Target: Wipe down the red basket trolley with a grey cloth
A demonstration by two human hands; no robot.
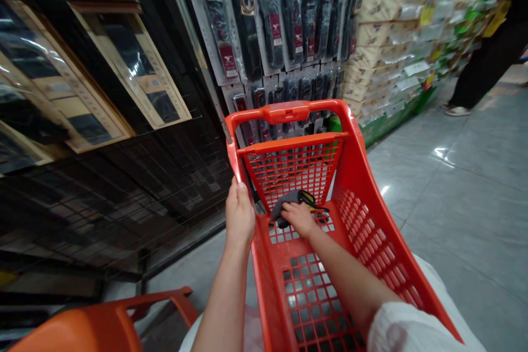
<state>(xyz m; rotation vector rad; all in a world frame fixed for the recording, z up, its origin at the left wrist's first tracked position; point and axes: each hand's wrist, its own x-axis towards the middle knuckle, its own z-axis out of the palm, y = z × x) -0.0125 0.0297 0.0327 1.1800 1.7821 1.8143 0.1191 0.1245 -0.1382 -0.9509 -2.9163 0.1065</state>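
A red plastic shopping basket (358,187) with mesh walls stands in front of me. My left hand (239,214) grips its left rim, fingers wrapped over the edge. Inside the basket, my right hand (299,217) is closed on a small dark grey item with a yellow tag (295,199), pressing it near the basket's bottom. What exactly the item is I cannot make out. A white sleeve covers my right upper arm.
Framed pictures (136,71) hang on a dark grid wall at left. Packaged black belts (284,16) hang on a rack ahead. Stacked boxed goods (391,38) line the aisle at right, where another person (490,60) stands on grey tiles. An orange handle (103,324) sits at bottom left.
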